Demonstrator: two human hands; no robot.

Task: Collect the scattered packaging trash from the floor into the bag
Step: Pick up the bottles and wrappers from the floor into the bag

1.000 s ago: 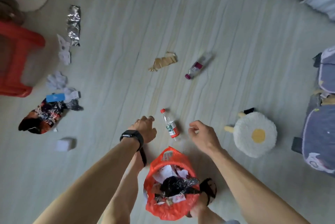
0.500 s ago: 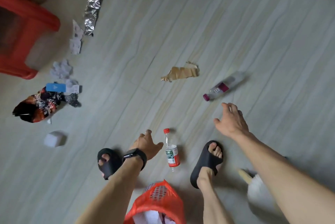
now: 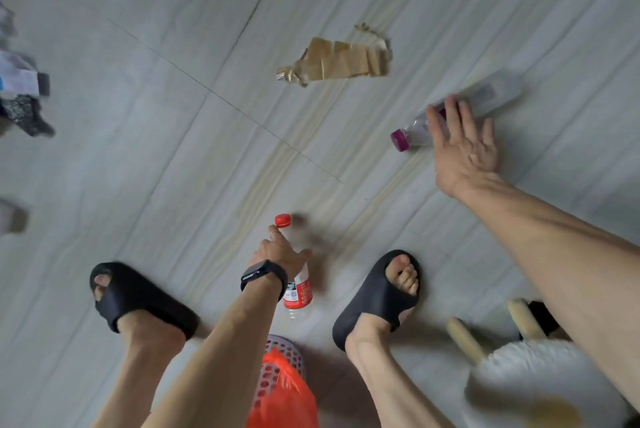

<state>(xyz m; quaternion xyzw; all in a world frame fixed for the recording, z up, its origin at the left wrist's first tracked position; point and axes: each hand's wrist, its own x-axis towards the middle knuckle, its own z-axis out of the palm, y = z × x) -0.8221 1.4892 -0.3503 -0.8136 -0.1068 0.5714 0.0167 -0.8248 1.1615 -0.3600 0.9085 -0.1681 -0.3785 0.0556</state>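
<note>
A clear bottle with a red cap and red label (image 3: 300, 292) lies on the floor between my feet. My left hand (image 3: 278, 251), with a black watch on the wrist, lies over its upper part, fingers curled on it. A second clear bottle with a magenta cap (image 3: 414, 130) lies farther right. My right hand (image 3: 462, 143) hovers flat over its middle, fingers spread, holding nothing. A crumpled brown wrapper (image 3: 341, 60) lies beyond both. The red bag (image 3: 284, 393) sits in a perforated basket at the bottom edge.
My feet in black slippers (image 3: 138, 296) (image 3: 377, 296) flank the bag. A white fluffy stool (image 3: 540, 386) with wooden legs stands at the bottom right. More scraps and wrappers (image 3: 24, 98) lie along the left edge. The floor is pale grey tile.
The view has moved forward and lower. My left hand has come onto the red-capped bottle. My right hand has stretched out over the magenta-capped bottle.
</note>
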